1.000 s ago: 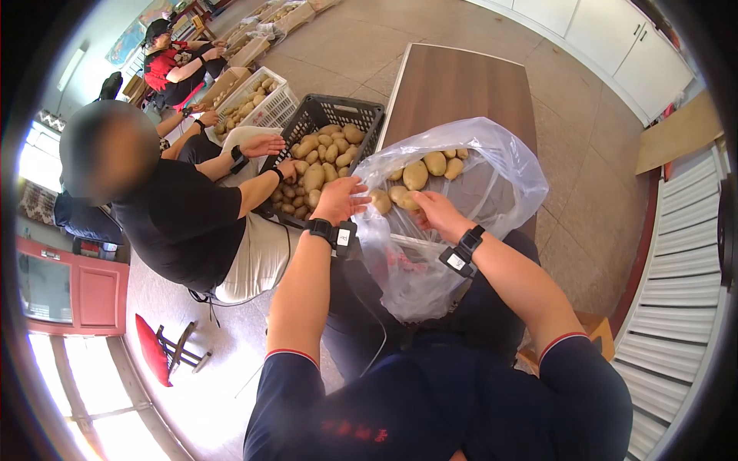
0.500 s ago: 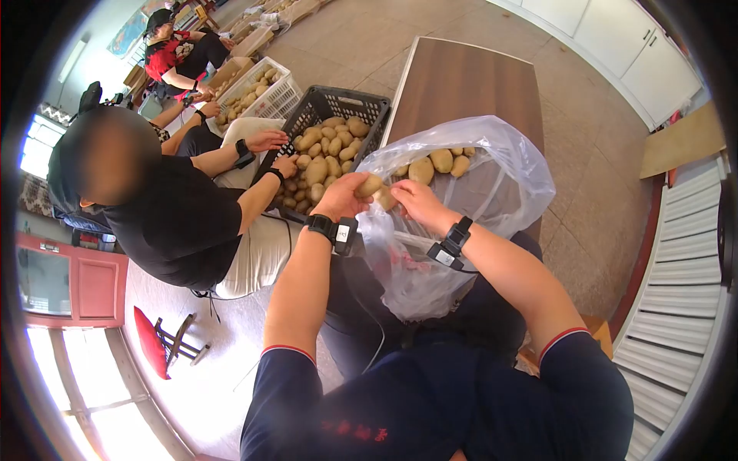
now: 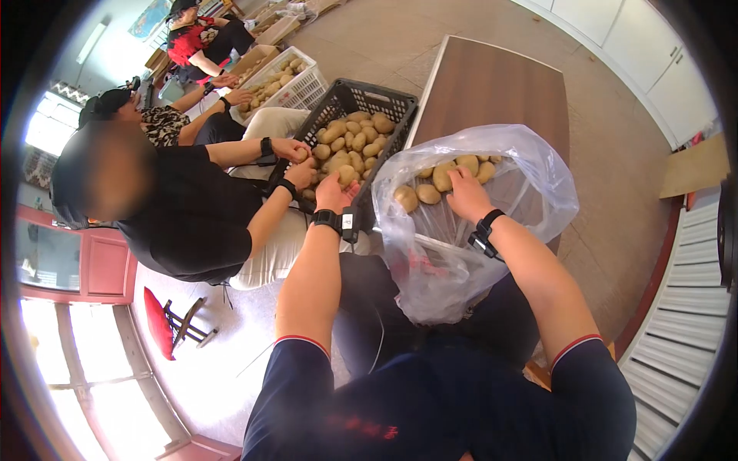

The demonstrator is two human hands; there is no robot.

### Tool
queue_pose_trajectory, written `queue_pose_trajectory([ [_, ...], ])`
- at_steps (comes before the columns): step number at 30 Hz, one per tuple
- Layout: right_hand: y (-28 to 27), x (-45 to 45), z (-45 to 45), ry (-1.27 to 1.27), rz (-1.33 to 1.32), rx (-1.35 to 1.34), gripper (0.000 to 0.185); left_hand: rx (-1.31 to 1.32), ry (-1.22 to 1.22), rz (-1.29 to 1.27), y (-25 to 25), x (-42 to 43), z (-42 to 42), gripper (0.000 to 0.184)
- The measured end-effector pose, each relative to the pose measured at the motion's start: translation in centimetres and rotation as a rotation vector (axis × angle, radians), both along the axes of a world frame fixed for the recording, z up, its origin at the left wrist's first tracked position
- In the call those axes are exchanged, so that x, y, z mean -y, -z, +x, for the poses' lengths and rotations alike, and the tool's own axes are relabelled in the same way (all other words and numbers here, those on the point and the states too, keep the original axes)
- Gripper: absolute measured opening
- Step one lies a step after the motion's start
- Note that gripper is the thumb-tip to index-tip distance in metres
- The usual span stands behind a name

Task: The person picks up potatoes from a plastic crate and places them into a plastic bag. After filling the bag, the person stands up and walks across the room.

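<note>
My left hand (image 3: 335, 197) is at the near right part of a black plastic crate (image 3: 405, 115) filled with potatoes. Its fingers curl around a potato (image 3: 347, 175). Inside the open mouth of a clear plastic bag (image 3: 538, 154), my right hand (image 3: 470, 198) reaches down with bent fingers on a potato (image 3: 443, 177). Several other potatoes lie around it in the bag, among them one potato (image 3: 405, 198) near the left rim. Part of the right fingers is hidden behind the back of the hand.
A brown wood-grain table (image 3: 500, 84) extends beyond the bag. To the left, a co-worker in a black shirt (image 3: 204, 215) has both hands at the same crate. A white crate (image 3: 306, 88) of potatoes stands farther back near two more people. A red folding stool (image 3: 159, 323) lies at lower left.
My left hand has gone from the bag's left rim to the crate. My right hand has moved right and into the bag, onto the potatoes. The view has shifted slightly.
</note>
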State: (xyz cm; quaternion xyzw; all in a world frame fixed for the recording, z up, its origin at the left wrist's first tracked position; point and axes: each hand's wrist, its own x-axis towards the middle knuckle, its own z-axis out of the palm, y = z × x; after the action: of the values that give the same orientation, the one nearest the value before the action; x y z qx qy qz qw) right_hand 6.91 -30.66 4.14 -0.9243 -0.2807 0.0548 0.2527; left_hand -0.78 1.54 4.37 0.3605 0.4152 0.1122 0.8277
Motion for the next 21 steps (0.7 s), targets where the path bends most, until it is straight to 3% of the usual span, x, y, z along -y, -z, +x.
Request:
queue_pose_trajectory([
  [5, 0.7, -1.1, 1.3, -0.041, 0.003, 0.080, 0.054, 0.049, -0.012, -0.011, 1.3, -1.4, -0.1, 0.028],
  [8, 0.2, -1.8, 1.2, -0.048, -0.130, -0.074, 0.056, 0.099, -0.062, 0.013, 2.1, -2.1, -0.2, 0.027],
  [16, 0.9, -2.6, 0.5, 0.011, -0.216, 0.047, 0.042, 0.158, -0.098, 0.098, 6.2, -4.4, 0.5, 0.029],
  [17, 1.0, -2.6, 0.4, 0.022, -0.220, 0.045, 0.042, 0.157, -0.087, 0.094, 8.9, -6.5, 0.4, 0.029],
  [19, 1.4, -2.4, 0.2, 0.019, -0.233, 0.112, 0.039, 0.021, 0.398, 1.202, 15.1, -11.1, 0.4, 0.040],
  [20, 1.7, -2.1, 0.1, 0.030, -0.239, 0.110, 0.039, 0.028, 0.408, 1.197, 13.3, -9.7, 0.0, 0.040],
  [21, 1.9, -1.9, 0.2, 0.007, -0.226, 0.127, 0.037, -0.214, 0.543, 1.533, 8.9, -7.5, -1.1, 0.044],
])
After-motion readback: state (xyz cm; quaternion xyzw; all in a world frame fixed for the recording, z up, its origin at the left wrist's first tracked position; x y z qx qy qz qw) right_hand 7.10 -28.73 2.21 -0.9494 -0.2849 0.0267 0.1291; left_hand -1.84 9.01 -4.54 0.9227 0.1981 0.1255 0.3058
